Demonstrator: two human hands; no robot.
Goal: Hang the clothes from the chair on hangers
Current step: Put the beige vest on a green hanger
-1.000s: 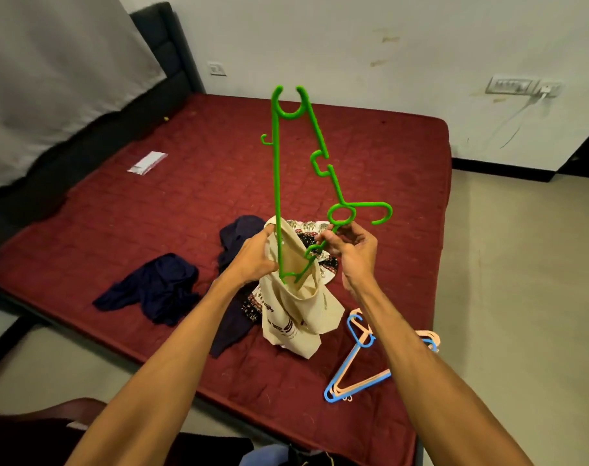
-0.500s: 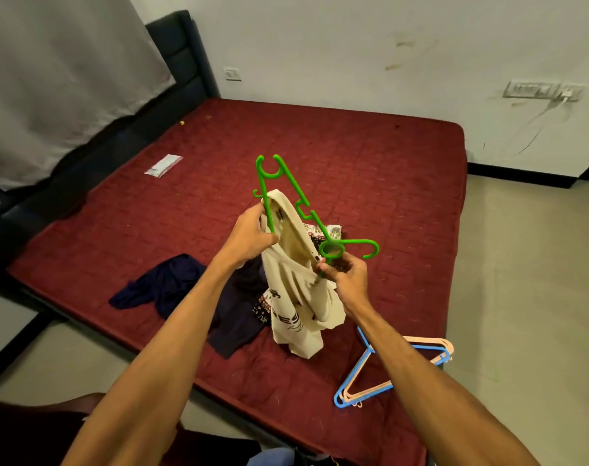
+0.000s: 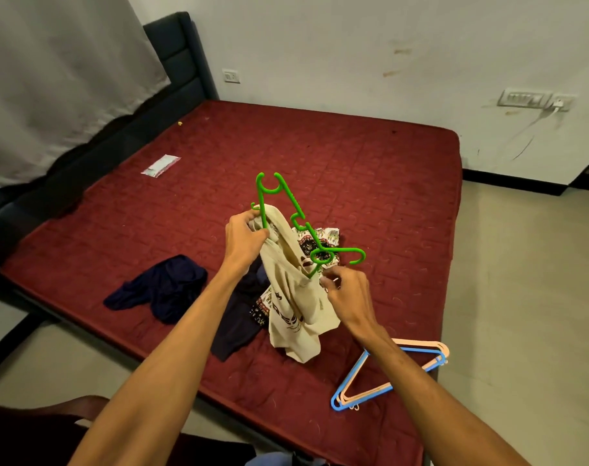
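A green plastic hanger point(image 3: 295, 216) is held tilted above the bed, its lower end inside the neck of a cream printed T-shirt point(image 3: 296, 297). My left hand point(image 3: 244, 238) grips the shirt's collar together with the hanger's bar. My right hand point(image 3: 348, 295) pinches the cream fabric just below the hanger's hook. The shirt hangs down and its hem touches the maroon mattress point(image 3: 370, 169). A patterned garment point(image 3: 323, 238) and a dark navy garment point(image 3: 236, 327) lie under it.
Another navy garment point(image 3: 162, 290) lies crumpled at the left of the mattress. Blue and peach hangers point(image 3: 387, 375) lie at the bed's near right edge. A small white packet point(image 3: 160, 165) lies far left. A dark chair point(image 3: 68, 428) shows at the bottom left. Tiled floor point(image 3: 521, 297) is on the right.
The hanger has come down from high above the bed, deeper into the shirt's neck. My left hand has pulled the collar up along the hanger's bar. My right hand has slid below the hook.
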